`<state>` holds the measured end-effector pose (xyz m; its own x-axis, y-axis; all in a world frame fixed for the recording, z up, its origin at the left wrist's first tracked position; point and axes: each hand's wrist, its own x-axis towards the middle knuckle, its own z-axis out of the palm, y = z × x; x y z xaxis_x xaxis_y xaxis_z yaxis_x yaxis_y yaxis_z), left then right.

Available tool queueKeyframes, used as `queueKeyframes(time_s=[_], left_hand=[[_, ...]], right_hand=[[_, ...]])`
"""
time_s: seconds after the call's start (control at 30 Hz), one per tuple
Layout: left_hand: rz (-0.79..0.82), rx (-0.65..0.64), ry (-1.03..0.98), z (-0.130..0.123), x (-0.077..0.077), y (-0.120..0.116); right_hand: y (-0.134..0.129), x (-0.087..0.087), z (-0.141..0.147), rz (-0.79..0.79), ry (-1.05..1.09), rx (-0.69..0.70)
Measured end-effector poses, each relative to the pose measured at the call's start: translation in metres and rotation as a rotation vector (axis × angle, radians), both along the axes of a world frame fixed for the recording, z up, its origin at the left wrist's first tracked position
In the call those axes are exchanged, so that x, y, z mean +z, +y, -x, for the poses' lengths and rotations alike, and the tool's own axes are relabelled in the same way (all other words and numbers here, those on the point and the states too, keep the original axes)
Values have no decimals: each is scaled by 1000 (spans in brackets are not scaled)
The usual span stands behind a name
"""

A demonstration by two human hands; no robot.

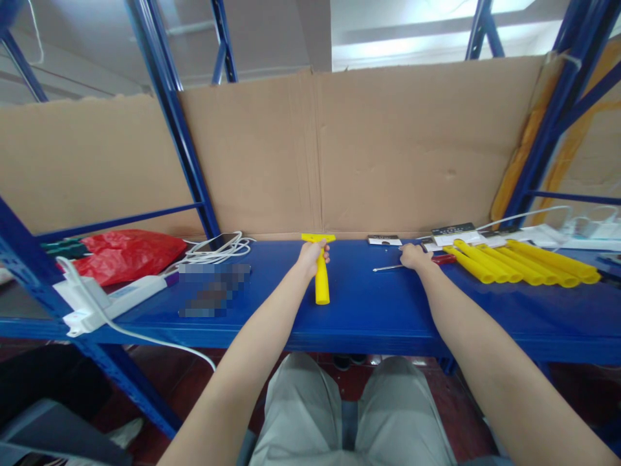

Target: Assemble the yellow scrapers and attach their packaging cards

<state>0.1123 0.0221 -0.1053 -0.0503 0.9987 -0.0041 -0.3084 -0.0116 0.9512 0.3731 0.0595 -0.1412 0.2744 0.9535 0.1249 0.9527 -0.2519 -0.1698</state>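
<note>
My left hand is closed around a yellow T-shaped scraper, gripping it just under its wide head. The scraper's handle points toward me over the blue shelf. My right hand is at the back right with its fingers drawn together; what they pinch, if anything, is too small to make out. Beneath that hand lies a screwdriver, its metal shaft showing on the left and its red handle on the right. A small black-and-white packet is just left of my right fingertips.
Several yellow handles lie in a row at the right, with black-and-white packs behind them. On the left are a red plastic bag, a white power strip and coiled white cable. Cardboard walls the back.
</note>
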Motion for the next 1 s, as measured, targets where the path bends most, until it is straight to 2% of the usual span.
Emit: queueKeyframes(time_s=[0.13, 0.3, 0.5, 0.67, 1.0], left_hand=[[80, -166, 192, -9, -10, 0], [158, -282, 270, -12, -15, 3], [158, -311, 282, -12, -11, -3], [159, -306, 274, -15, -9, -7], [165, -377, 193, -9, -16, 7]], right_hand=[[9, -6, -6, -3, -18, 54], [10, -6, -6, 21, -37, 90], [-4, 6, 5, 34, -46, 52], [-13, 14, 16, -14, -85, 83], [-9, 11, 23, -62, -90, 242]])
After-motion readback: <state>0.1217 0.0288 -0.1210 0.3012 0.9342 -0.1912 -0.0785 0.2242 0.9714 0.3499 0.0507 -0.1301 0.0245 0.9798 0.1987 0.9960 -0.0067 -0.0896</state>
